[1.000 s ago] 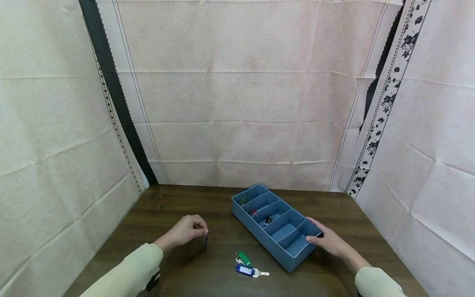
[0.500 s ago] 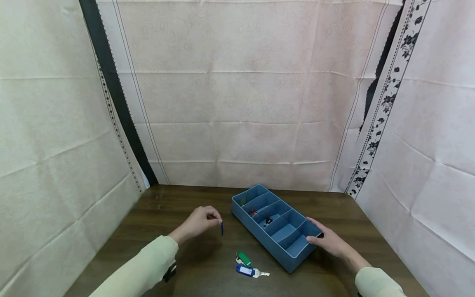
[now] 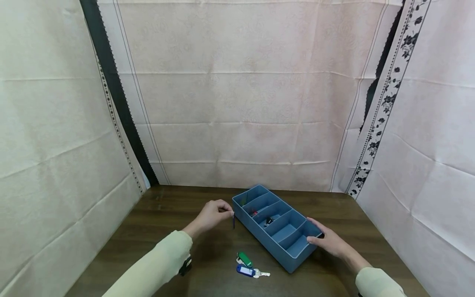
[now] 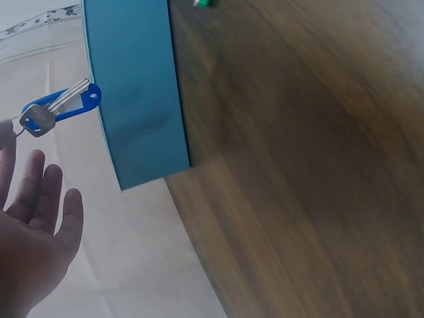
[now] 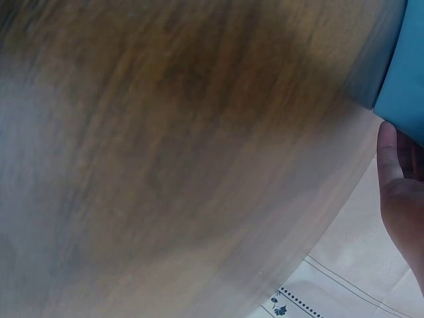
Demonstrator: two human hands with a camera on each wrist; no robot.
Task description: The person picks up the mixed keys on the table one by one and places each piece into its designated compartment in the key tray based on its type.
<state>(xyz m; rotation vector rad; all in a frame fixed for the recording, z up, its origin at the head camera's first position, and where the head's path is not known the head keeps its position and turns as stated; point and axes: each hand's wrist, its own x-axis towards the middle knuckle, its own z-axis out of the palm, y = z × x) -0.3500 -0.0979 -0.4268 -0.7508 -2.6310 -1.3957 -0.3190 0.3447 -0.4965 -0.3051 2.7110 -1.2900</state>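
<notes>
Pale cloth hangings (image 3: pixel 237 90), edged at the sides with dark bands and floral trim, are hung around a brown wood-grained table (image 3: pixel 163 214). On the table a blue five-compartment box (image 3: pixel 263 236) is set at a slant, its nearest corner pointed toward the person. Two pale green sleeves (image 3: pixel 159 264) are stretched in from the lower edge. The box is gripped at its right-hand end by the right hand (image 3: pixel 330 241), with thumb and fingers placed about the corner. To the left of the box, above the tabletop, the left hand (image 3: pixel 211 214) is raised, its thumb and forefinger narrowed to a pinch. By its ring, a key (image 4: pixel 40 120) with a blue tag (image 4: pixel 87 101) is held in that pinch, suspended near the box's left long wall, while the other fingers are kept loosely apart. A dark band (image 3: pixel 185 266) is worn on the left wrist. Near the front of the box, a green-tagged key (image 3: pixel 244 259) and a second blue-tagged key (image 3: pixel 245 270) are laid close together on the wood. Within the three farthest compartments, small greenish (image 3: pixel 243 202), red (image 3: pixel 254 213) and black items (image 3: pixel 269 221) are seen, too small to be identified.
</notes>
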